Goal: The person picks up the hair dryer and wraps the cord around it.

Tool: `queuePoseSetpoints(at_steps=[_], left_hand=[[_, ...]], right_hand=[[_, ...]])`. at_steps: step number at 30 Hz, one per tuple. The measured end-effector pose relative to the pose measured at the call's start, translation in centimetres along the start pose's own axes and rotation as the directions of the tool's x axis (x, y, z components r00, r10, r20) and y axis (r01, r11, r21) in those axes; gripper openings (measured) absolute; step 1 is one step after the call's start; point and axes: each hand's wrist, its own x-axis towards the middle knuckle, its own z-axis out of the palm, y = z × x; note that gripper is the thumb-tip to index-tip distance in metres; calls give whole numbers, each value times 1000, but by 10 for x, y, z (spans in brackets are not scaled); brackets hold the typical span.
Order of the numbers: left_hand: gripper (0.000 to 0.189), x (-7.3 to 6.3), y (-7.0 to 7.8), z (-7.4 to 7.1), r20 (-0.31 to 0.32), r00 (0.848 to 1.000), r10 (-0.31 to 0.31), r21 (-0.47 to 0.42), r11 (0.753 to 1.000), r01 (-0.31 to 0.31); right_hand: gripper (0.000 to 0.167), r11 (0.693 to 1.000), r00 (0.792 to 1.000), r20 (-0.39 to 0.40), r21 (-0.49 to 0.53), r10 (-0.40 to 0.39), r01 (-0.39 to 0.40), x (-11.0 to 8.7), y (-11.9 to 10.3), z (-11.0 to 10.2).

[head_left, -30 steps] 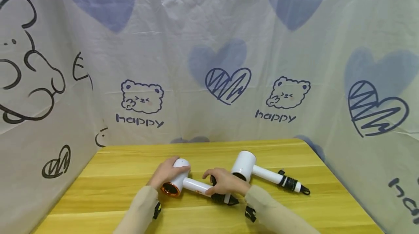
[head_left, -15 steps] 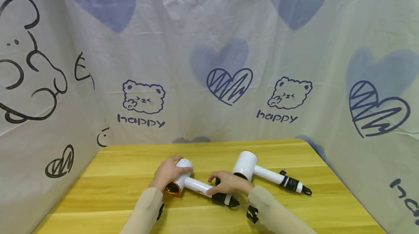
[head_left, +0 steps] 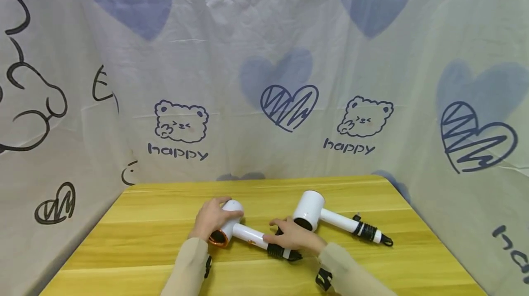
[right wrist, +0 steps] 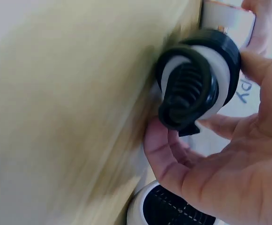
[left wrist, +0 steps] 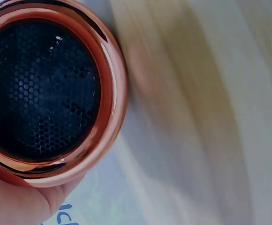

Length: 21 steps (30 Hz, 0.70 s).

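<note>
A white hair dryer (head_left: 244, 233) with a copper-coloured ring lies on the table, its black cord (head_left: 276, 251) wound round the handle's end. My left hand (head_left: 212, 218) grips its head from the left side. In the left wrist view, the thumb presses below the copper ring (left wrist: 119, 89), which frames a dark honeycomb mesh. My right hand (head_left: 295, 235) curls over the corded end of the handle. Its thumb touches the handle beside the cord coils (right wrist: 218, 42) in the right wrist view, with the fingers bent on the other side.
A second white hair dryer (head_left: 312, 206), its handle also wrapped in black cord (head_left: 365, 231), lies just right of my right hand. The yellow wood-grain table (head_left: 165, 204) ends at a pale hanging cloth (head_left: 231, 126) printed with hearts and bears.
My right hand has shifted slightly to the right along the handle, its fingers now a bit lower. The left hand stays on the dryer's head, and both dryers lie about where they were.
</note>
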Motion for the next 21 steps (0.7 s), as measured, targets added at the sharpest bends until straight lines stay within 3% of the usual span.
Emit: queuePoseSetpoints(at_steps=[7,11,14,17,21], left_hand=[[69,-2,-4,-4,-68,996,59,157,986,-48],[68,-5,-5,-7,-103,991,87,150,986,-71],[67,-7,-5,-9,-105,987,122,142,984,-106],[66,-11,-5,-13,-106,977,184,159,973,-166],[62,-19,-6,-22,-148,943,297,213,941,-263]], right_hand=[[61,997,996,-45,-6,-71,71,-16,1,-3],[58,992,980,-169,39,-108,116,-29,1,-15],[48,992,944,-319,57,-89,113,-38,3,-28],[37,997,891,-452,31,-52,74,-47,8,-41],[37,996,816,-575,-94,-51,-3,-58,23,-57]])
